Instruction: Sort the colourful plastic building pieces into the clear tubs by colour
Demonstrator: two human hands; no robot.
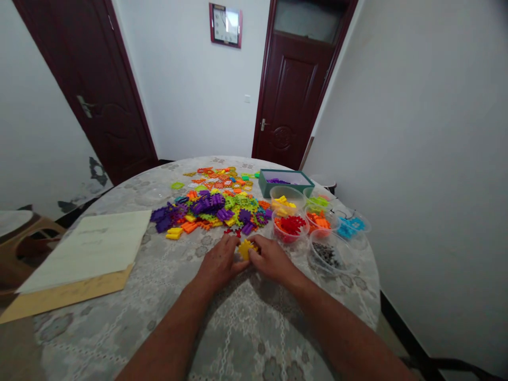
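Between my two hands is a yellow plastic gear (pixel 246 249), its toothed face turned toward me. My right hand (pixel 274 258) pinches it with the thumb across its near side. My left hand (pixel 219 260) closes on its left edge, the fingers curled and partly hiding it. Just beyond my fingers lies a heap of gears and connector pieces (pixel 234 209) in purple, green, orange and yellow. A few red pieces (pixel 234 233) sit at its near edge.
To the right stand clear tubs of sorted parts: red gears (pixel 292 226), orange pieces (pixel 318 220), grey bits (pixel 326 255) and blue pieces (pixel 351 227). Behind them is a green box (pixel 270 189) with purple pieces. White sheets (pixel 91 243) lie over a brown envelope (pixel 79 293) at left.
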